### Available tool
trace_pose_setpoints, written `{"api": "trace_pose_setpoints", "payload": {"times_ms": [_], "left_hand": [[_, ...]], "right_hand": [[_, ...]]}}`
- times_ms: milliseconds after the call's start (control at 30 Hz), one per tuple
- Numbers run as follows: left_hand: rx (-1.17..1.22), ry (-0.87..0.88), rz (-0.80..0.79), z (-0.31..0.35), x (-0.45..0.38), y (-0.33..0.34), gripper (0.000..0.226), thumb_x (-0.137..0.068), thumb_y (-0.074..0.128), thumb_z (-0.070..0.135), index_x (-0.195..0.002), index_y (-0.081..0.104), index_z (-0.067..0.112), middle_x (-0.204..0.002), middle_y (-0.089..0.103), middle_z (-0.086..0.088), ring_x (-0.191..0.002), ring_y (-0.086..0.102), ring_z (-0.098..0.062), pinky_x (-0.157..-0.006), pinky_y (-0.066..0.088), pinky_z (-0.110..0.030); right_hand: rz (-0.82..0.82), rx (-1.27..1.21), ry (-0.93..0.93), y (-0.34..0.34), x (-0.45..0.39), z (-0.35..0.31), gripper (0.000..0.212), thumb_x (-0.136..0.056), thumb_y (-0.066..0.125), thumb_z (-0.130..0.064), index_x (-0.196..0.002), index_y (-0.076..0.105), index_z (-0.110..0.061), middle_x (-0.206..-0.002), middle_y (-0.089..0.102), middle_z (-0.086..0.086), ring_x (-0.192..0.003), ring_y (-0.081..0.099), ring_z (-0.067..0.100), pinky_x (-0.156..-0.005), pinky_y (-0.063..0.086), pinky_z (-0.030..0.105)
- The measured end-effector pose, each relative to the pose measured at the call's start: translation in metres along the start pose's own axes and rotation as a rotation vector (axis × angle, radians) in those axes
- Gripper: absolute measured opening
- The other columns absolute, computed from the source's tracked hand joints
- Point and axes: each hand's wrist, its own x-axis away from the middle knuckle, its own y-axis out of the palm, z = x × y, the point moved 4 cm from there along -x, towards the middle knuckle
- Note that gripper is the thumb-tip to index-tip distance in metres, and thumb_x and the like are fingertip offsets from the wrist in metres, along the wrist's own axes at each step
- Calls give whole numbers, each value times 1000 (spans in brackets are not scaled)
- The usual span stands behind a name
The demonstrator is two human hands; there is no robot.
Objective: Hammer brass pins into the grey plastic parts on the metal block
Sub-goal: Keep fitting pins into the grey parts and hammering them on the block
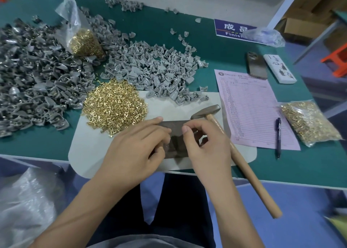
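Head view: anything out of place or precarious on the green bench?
The wooden-handled hammer lies unheld, its handle end jutting past the green bench's front edge; a knock might tip it off. Otherwise nothing stands out.

Near edge: we see the dark metal block (176, 135) on the pale mat (90, 144).
Right of block: wooden-handled hammer (242, 159).
Behind block: loose heap of brass pins (114, 105).
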Motion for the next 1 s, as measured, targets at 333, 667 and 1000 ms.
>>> {"api": "trace_pose_setpoints", "payload": {"times_ms": [333, 667, 1000], "left_hand": [[-127, -224, 86, 10, -5, 2, 23, -85, 70, 47, -96, 61, 29, -91, 55, 14, -93, 51, -16, -72, 39, -31], [102, -175, 31, -6, 9, -13, 46, -87, 71, 11, -124, 61, 36, -110, 57, 25, -104, 53, -5, -75, 50, -30], [163, -316, -2, -20, 10, -16, 15, -89, 73, 29, -102, 71, 35, -96, 58, 20, -91, 50, -2, -76, 50, -36]], "right_hand": [[-1, -29, 10, -3, 6, -2, 13, -93, 70, -17, -88, 70, -30, -86, 68, -14, -84, 64, 15, -71, 45, 18], [-30, -11, -3, -2, 4, -3, 14, -93, 70, -18, -89, 71, -32, -88, 69, -17, -87, 64, 10, -70, 42, 12], [-240, 1, -150, 23, -1, -16, 10, -88, 74, -13, -88, 76, -23, -86, 67, -11, -88, 64, 15, -78, 51, 30]]}}
